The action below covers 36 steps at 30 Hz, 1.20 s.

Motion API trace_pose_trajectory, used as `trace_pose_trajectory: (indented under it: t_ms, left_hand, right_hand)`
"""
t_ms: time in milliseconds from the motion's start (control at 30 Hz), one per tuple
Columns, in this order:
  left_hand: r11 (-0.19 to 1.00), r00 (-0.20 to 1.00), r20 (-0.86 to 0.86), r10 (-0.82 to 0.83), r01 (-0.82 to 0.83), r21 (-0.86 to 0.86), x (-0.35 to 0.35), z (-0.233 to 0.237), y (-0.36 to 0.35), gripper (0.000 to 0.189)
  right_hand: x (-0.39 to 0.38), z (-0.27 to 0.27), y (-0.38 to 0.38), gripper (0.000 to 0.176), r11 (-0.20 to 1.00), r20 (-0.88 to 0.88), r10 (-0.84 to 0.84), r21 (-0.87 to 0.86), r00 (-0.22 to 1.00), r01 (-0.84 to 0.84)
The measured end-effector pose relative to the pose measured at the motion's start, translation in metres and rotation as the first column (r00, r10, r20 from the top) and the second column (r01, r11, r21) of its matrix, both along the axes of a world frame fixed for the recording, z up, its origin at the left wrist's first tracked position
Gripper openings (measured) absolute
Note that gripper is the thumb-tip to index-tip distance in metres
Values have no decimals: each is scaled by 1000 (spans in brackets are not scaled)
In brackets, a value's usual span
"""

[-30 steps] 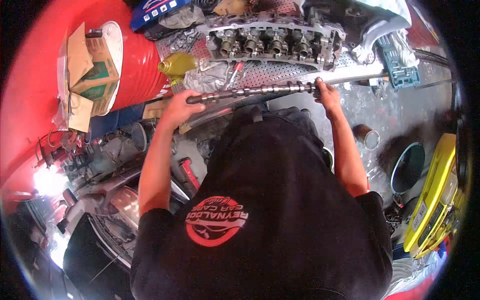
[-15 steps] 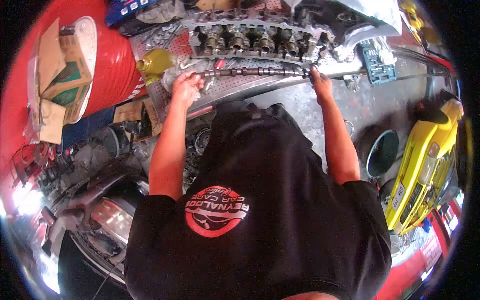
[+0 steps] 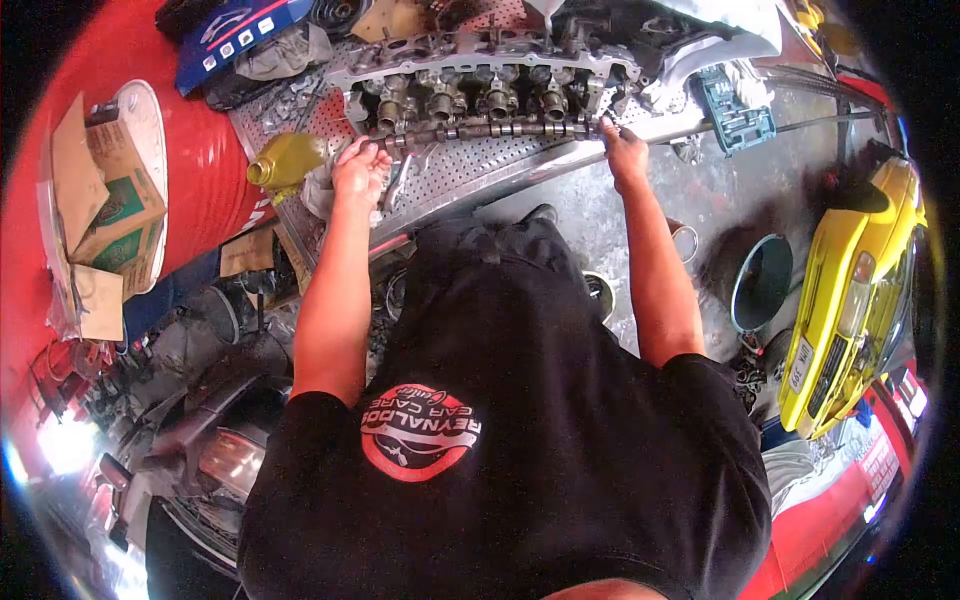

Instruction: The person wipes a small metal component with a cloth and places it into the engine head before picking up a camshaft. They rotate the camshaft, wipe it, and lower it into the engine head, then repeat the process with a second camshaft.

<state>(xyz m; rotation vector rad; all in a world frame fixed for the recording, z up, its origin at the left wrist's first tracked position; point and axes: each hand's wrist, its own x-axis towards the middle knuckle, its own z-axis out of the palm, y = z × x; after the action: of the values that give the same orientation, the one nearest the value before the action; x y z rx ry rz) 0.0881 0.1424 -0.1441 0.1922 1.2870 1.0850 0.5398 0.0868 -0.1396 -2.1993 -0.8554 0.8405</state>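
A long dark camshaft [image 3: 492, 131] stretches level between my two hands, close along the near side of the cylinder head [image 3: 470, 75]. My left hand [image 3: 360, 172] is closed around its left end, knuckles and fingers curled. At the other end, my right hand [image 3: 625, 155] grips the shaft with the thumb on top. The cylinder head lies on a perforated metal bench [image 3: 460, 178], its valve springs and bores facing up. A yellow bottle [image 3: 284, 160] lies beside my left hand.
Right of the bench is a teal socket tray [image 3: 735, 110]. Cardboard boxes [image 3: 120, 195] rest on a red drum at left. A yellow car bumper [image 3: 850, 310] and a round dark basin [image 3: 762, 283] are at right. A blue box [image 3: 240, 38] stands at the back left.
The camshaft, held in both hands, has come closer to the cylinder head's near edge. The whole view has shifted a little as the head camera turned.
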Motion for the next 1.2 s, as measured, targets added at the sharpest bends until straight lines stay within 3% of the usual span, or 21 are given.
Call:
trace_pose_trajectory:
  t_ms: [33,167,300,400,600,700,900,1200]
  left_hand:
    - [1000,1000,-10,-6,6,4,0,-1,4,24]
    - [999,1000,-4,-25,25,24,-5,-3,14,25]
    - [1000,1000,-21,-22,22,14,-8,-1,21,25]
    - [999,1000,1,-24,24,28,-7,1,23,25]
    - [998,998,-27,59,-59,6,-2,-5,23,29]
    - [974,968,-116,222,-226,-28,14,0,23,36]
    - [981,982,-21,187,-185,53,2,-18,20,43]
    - [982,977,-106,187,-188,7,5,-18,24,39]
  right_hand:
    - [-2,15,3,60,995,-89,13,-102,996,-22]
    - [-16,24,6,58,996,-82,-78,-50,994,74]
    - [-21,27,8,61,992,-63,-79,-103,995,72]
    - [-17,0,8,64,988,-116,-150,13,982,152]
    - [-30,29,-6,53,959,-361,-155,168,919,228]
    - [-32,24,-8,53,949,-362,-186,175,913,263]
    - [-31,12,-7,50,943,-294,-222,180,930,282]
    - [-34,32,-3,53,974,-255,-179,89,950,207]
